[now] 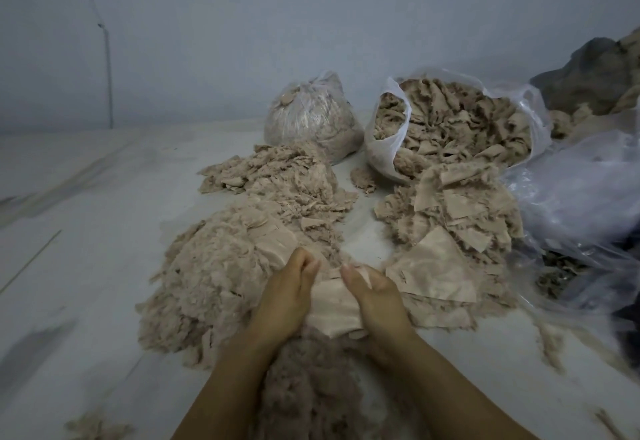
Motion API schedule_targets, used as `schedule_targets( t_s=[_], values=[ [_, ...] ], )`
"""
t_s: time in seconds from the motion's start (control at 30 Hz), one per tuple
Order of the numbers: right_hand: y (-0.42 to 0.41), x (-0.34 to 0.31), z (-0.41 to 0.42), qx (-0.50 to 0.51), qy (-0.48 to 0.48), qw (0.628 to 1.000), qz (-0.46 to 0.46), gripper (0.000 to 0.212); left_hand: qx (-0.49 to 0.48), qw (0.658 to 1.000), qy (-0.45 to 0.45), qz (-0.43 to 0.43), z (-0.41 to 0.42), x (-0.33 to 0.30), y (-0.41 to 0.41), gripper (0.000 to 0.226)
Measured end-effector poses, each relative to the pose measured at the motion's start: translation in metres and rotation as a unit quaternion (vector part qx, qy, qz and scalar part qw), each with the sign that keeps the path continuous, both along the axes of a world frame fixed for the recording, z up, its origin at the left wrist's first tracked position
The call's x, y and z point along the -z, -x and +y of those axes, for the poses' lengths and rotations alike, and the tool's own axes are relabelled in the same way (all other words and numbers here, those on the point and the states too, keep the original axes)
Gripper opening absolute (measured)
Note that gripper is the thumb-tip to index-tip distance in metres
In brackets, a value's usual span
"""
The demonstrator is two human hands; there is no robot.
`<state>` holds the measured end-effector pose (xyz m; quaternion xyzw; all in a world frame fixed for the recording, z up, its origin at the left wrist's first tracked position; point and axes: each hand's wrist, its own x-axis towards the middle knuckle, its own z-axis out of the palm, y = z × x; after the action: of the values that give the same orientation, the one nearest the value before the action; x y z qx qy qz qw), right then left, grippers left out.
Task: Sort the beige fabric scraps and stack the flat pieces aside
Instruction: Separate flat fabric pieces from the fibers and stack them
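My left hand (289, 292) and my right hand (372, 296) both grip a small bundle of flat beige fabric pieces (334, 308) held between them, low in the middle of the view. Under my wrists lies a fluffy mound of frayed scraps (311, 387). A big heap of shredded beige scraps (214, 273) spreads to the left of my hands. To the right lies a stack of flat pieces (436, 270), with more loose flat scraps (460, 204) behind it.
An open white plastic bag (384, 148) full of scraps stands at the back right, and a tied clear bag (308, 117) stands behind the left heap. Crumpled clear plastic (581, 197) and dark cloth (595, 72) crowd the right side. The pale floor (86, 218) stretches left.
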<state>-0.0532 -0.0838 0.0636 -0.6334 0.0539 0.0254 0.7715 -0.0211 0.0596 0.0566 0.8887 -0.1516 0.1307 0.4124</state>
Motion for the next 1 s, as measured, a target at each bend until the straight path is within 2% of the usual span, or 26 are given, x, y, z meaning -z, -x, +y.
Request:
schedule_targets(
  t_s=[0.07,0.13,0.2,0.27,0.33,0.4,0.43,0.53,0.63,0.67,0.7,0.77,0.8,0.87,0.93,1.0],
  values=[
    [-0.003,-0.001,-0.005,0.049,-0.097,0.994,0.012,0.022,-0.087,0.996,-0.033,0.003,0.012,0.008,-0.005,0.023],
    [-0.008,-0.002,-0.019,0.078,-0.14,0.987,0.007,0.024,-0.14,0.989,-0.012,0.038,0.026,0.012,-0.01,0.029],
    [-0.012,-0.004,-0.028,0.033,-0.141,0.989,-0.005,0.026,-0.115,0.992,-0.032,0.05,0.027,0.008,-0.009,0.031],
    [-0.009,-0.006,-0.025,-0.055,-0.159,0.986,-0.001,0.021,-0.053,0.998,-0.02,0.035,0.014,-0.003,-0.004,0.023],
    [-0.007,-0.005,-0.018,-0.11,-0.166,0.98,-0.002,0.021,0.013,0.993,0.087,0.08,-0.006,-0.019,0.002,0.018],
    [-0.005,-0.005,-0.015,-0.121,-0.146,0.982,-0.013,0.03,0.08,0.961,0.206,0.169,-0.018,-0.029,0.003,0.023],
    [-0.005,-0.004,-0.015,-0.12,-0.126,0.985,-0.021,0.033,0.099,0.95,0.227,0.189,-0.022,-0.032,0.002,0.022],
    [-0.002,-0.004,-0.018,-0.116,-0.071,0.99,-0.03,0.029,0.095,0.937,0.269,0.2,-0.024,-0.031,0.001,0.037],
    [-0.002,-0.002,-0.021,-0.124,-0.057,0.99,-0.02,0.026,0.058,0.87,0.401,0.282,-0.024,-0.031,-0.001,0.03],
    [-0.001,-0.002,-0.021,-0.129,-0.051,0.99,-0.017,0.026,0.068,0.859,0.41,0.299,-0.021,-0.031,-0.002,0.035],
    [-0.001,-0.002,-0.022,-0.134,-0.042,0.99,-0.017,0.025,0.09,0.869,0.379,0.305,-0.02,-0.032,-0.002,0.037],
    [0.0,-0.004,-0.02,-0.14,-0.022,0.99,-0.016,0.017,0.132,0.909,0.284,0.273,-0.022,-0.035,0.0,0.024],
    [0.0,-0.005,-0.02,-0.144,-0.013,0.989,-0.016,0.016,0.123,0.928,0.251,0.247,-0.024,-0.035,0.001,0.017],
    [-0.001,-0.003,-0.019,-0.147,-0.006,0.989,-0.018,0.017,0.065,0.939,0.251,0.224,-0.027,-0.035,0.0,0.027],
    [0.0,-0.002,-0.019,-0.149,-0.018,0.989,-0.018,0.016,-0.018,0.918,0.309,0.248,-0.028,-0.031,-0.005,0.035],
    [0.001,-0.002,-0.02,-0.149,-0.048,0.988,-0.016,0.019,-0.074,0.88,0.382,0.271,-0.023,-0.031,-0.009,0.039]
  ],
)
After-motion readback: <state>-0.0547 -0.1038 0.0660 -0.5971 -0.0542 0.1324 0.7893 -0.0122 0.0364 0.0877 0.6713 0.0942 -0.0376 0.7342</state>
